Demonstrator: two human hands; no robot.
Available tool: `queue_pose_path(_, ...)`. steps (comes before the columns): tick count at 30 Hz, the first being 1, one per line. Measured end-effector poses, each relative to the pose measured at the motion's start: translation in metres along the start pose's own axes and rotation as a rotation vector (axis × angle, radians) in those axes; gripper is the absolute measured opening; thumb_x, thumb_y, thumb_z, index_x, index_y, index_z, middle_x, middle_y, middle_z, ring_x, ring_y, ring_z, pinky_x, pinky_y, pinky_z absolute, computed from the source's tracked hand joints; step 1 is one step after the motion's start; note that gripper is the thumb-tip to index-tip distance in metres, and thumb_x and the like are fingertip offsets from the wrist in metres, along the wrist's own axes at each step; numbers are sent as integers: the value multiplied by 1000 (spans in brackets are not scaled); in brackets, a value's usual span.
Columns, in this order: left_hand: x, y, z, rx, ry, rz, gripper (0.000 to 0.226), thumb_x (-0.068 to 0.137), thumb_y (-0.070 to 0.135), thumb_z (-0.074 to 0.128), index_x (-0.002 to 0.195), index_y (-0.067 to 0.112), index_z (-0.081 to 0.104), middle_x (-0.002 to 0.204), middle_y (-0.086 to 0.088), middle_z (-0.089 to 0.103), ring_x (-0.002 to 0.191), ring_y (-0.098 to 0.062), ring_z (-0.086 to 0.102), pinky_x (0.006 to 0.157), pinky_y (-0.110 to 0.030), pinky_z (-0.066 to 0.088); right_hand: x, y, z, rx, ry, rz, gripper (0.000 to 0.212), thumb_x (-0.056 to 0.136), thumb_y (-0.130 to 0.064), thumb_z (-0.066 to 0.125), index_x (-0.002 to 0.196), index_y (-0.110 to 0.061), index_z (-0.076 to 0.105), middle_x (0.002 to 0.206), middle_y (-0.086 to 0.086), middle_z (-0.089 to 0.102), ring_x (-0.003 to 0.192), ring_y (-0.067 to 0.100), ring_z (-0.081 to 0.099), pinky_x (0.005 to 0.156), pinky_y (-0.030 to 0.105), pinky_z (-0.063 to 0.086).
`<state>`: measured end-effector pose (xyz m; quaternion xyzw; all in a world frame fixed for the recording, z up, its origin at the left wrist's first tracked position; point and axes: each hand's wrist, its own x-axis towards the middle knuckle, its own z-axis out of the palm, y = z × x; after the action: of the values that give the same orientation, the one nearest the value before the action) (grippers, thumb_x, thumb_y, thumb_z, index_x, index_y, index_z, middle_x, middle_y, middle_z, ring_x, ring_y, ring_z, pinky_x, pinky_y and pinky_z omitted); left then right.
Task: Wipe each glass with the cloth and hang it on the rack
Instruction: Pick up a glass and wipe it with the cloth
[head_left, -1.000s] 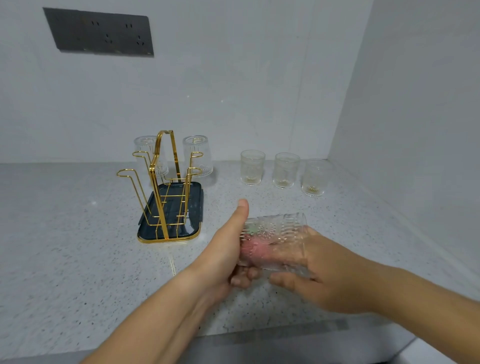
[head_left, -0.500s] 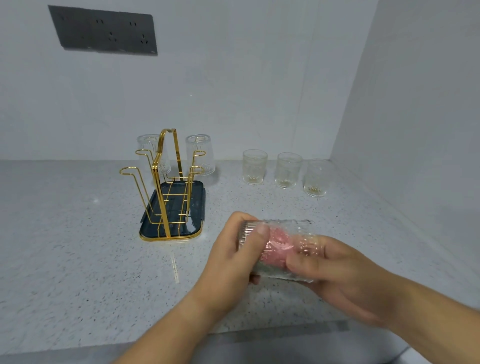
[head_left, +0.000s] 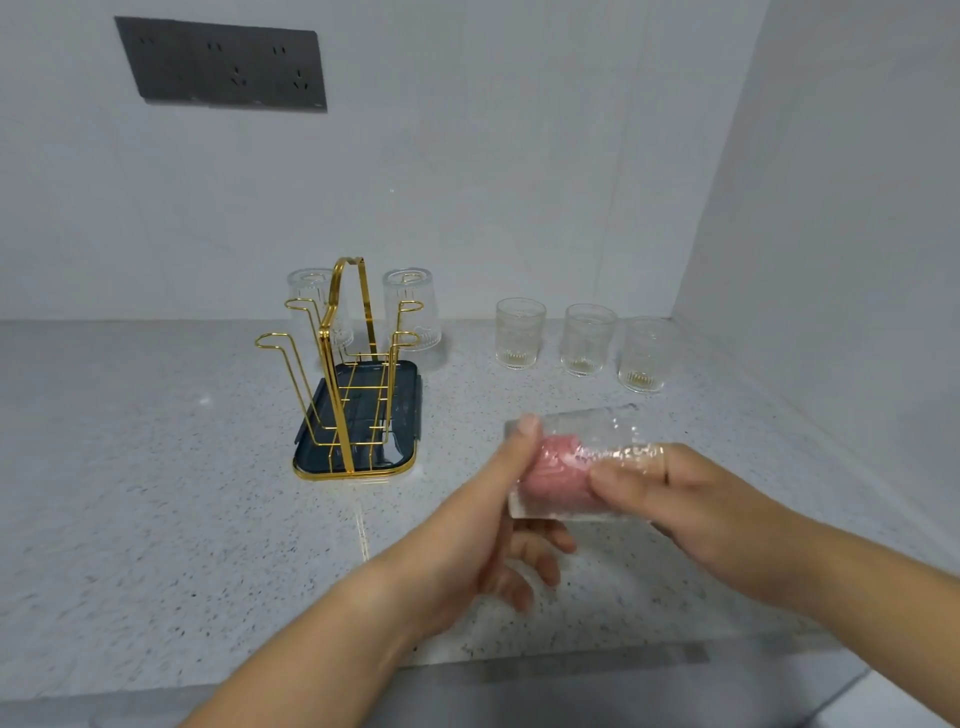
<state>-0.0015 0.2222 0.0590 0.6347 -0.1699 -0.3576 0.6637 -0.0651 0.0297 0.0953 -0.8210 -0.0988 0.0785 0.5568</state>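
Note:
A clear ribbed glass (head_left: 587, 431) lies on its side in the air above the counter, with a pink cloth (head_left: 556, 473) stuffed inside it. My right hand (head_left: 691, 499) grips the glass round its right end. My left hand (head_left: 483, 540) is at the glass's open left end, thumb on the rim; its other fingers curl below, apart from the glass. The gold wire rack (head_left: 343, 364) stands on a dark tray (head_left: 358, 415) to the left, with two glasses (head_left: 413, 312) hung upside down on its far pegs. Three upright glasses (head_left: 519, 332) stand in a row behind.
The speckled grey counter (head_left: 130, 493) meets white walls at the back and right. A dark socket panel (head_left: 223, 65) sits on the back wall. The counter's front edge runs just under my forearms.
The glass has shifted up and right a little. My left hand has loosened from wrapping the rim; its thumb now points up along the rim and its fingers hang below.

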Motion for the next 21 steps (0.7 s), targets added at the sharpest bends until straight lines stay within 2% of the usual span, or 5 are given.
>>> queue_pose_path(3,2,-15,3,134,125,233,62,83,75,56,132,37,50,110,-19,67,71,-13,61,56,-31,53,7,-1,6,384,107,166,35,89,-37,61,103,-13,82,107,17,78,104,29,75,101,48,54)
queue_pose_path(8,8,-17,2,156,241,499,33,90,58,63,106,29,60,75,7,62,60,-8,56,52,-18,44,4,1,17,460,23,203,40,94,-35,68,121,-6,74,123,22,73,119,36,69,113,55,46)
queue_pose_path(14,12,-5,9,-268,312,121,49,89,63,61,77,15,66,63,-6,58,49,-19,48,42,-21,28,-7,-14,22,-163,-77,-65,22,100,-14,66,117,-24,75,110,-13,78,109,3,72,96,16,51)
queue_pose_path(16,12,-3,10,-333,267,60,57,95,58,56,56,19,69,57,-7,57,43,-19,47,40,-19,25,-7,-12,24,-349,-38,-112,23,97,-17,70,115,-30,75,109,-21,77,108,-2,70,96,16,51)
queue_pose_path(21,12,0,7,-209,339,137,57,102,57,45,76,10,62,54,-7,50,35,-15,40,33,-17,23,-5,-2,14,-80,89,-37,20,96,-12,71,111,-23,79,105,-7,81,102,9,75,94,26,55)
